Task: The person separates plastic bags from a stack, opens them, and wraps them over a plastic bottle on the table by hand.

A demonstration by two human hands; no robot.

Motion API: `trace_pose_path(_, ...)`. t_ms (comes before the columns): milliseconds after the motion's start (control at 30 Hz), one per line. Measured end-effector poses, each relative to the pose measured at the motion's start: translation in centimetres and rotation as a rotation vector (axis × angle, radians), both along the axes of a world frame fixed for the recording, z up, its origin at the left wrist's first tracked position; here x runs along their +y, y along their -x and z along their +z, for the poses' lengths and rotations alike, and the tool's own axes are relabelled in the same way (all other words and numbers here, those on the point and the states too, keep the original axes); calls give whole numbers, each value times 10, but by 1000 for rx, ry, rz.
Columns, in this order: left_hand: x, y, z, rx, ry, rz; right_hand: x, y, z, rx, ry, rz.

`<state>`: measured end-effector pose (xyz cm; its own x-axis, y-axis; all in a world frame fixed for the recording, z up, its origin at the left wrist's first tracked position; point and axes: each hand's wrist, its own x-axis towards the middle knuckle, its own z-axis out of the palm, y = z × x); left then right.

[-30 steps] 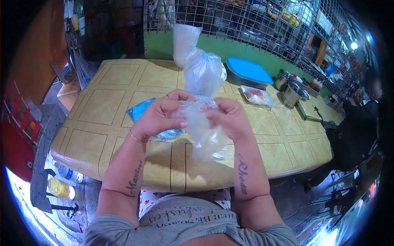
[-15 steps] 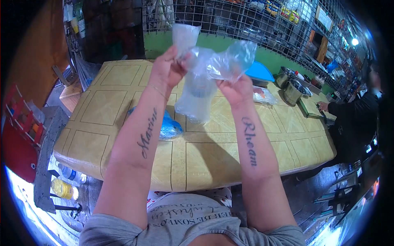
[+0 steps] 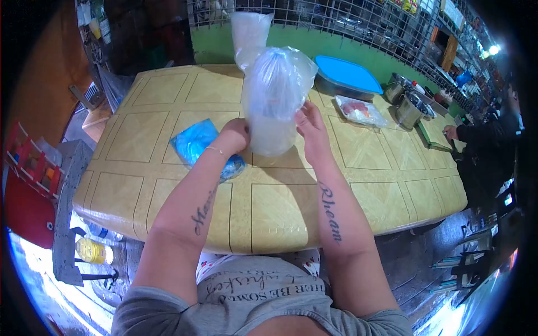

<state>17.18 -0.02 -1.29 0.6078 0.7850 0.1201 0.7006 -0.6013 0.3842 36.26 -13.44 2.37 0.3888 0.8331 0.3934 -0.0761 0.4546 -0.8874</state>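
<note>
A puffed-up clear plastic bag (image 3: 274, 106) stands upright at the middle of the table, with cloudy plastic inside it. Behind its upper left, another translucent bag part (image 3: 251, 33) sticks up; I cannot tell whether the two are joined. My left hand (image 3: 237, 134) is closed at the bag's lower left side, its fingertips partly hidden. On the right side, my right hand (image 3: 311, 124) pinches the bag's edge with thumb and fingers. A flat blue plastic packet (image 3: 196, 143) lies under and beside my left wrist.
Toward the back right are a blue-lidded container (image 3: 347, 75), a wrapped tray of meat (image 3: 360, 110) and metal pots (image 3: 411, 111). A person in dark clothes (image 3: 487, 145) stands at the table's right end. A wire grid (image 3: 347, 22) rises behind the table.
Both hands have come down and lower on the bag's sides. The bag, held loose and spread before, now stands puffed and upright. The blue packet is less covered by my left arm.
</note>
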Motion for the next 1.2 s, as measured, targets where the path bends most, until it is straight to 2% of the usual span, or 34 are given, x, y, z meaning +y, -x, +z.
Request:
trace_pose_path(100,-19,0,20,-62,-143,132,0,11,-14,-458,217,135)
trace_pose_path(167,-16,21,44,-450,-90,210,3,6,-16,-425,237,103)
trace_pose_path(200,-14,36,62,-580,-121,172,4,2,-15,-405,246,86)
trace_pose_path(233,-16,53,84,-713,-158,130,2,0,-9,-200,88,67)
trace_pose_path(267,-32,70,111,-638,-93,69,0,-2,-1,0,-68,43)
trace_pose_path(333,-60,95,135,-412,27,-66,-6,-5,5,-374,-254,-566)
trace_pose_path(400,-72,112,138,-101,119,-232,-19,11,18,-610,-379,-715)
trace_pose_path(433,-73,118,125,-51,58,-254,-25,19,24,-725,-453,-797)
trace_pose_path(467,-72,123,101,3,-8,-282,-29,34,27,-803,-561,-748)
trace_pose_path(500,-72,125,84,57,-74,-315,-29,47,21,-811,-607,-563)
trace_pose_path(533,-74,124,76,84,-2,-272,-30,62,16,-816,-648,-379)
trace_pose_path(600,-74,120,69,140,138,-195,-40,94,12,-936,-431,77)
trace_pose_path(667,-69,123,69,-148,150,-177,-33,116,-10,-1150,-196,183)
trace_pose_path(700,-69,126,67,-290,166,-162,-31,120,-19,-1208,-132,160)
trace_pose_path(767,-70,127,64,-302,116,-133,-26,127,-29,-1329,-11,115)
trace_pose_path(900,-90,114,75,-297,-28,-121,-23,134,-27,-1327,213,36)
trace_pose_path(967,-92,110,73,-274,17,-146,-20,135,-28,-1391,350,11)
trace_pose_path(1067,-92,106,65,-303,108,-181,-17,130,-27,-1433,379,49)
trace_pose_path(1167,-93,105,63,-347,199,-176,-25,120,-19,-1265,258,133)
trace_pose_path(1200,-92,105,63,-360,227,-168,-23,115,-19,-1121,310,207)
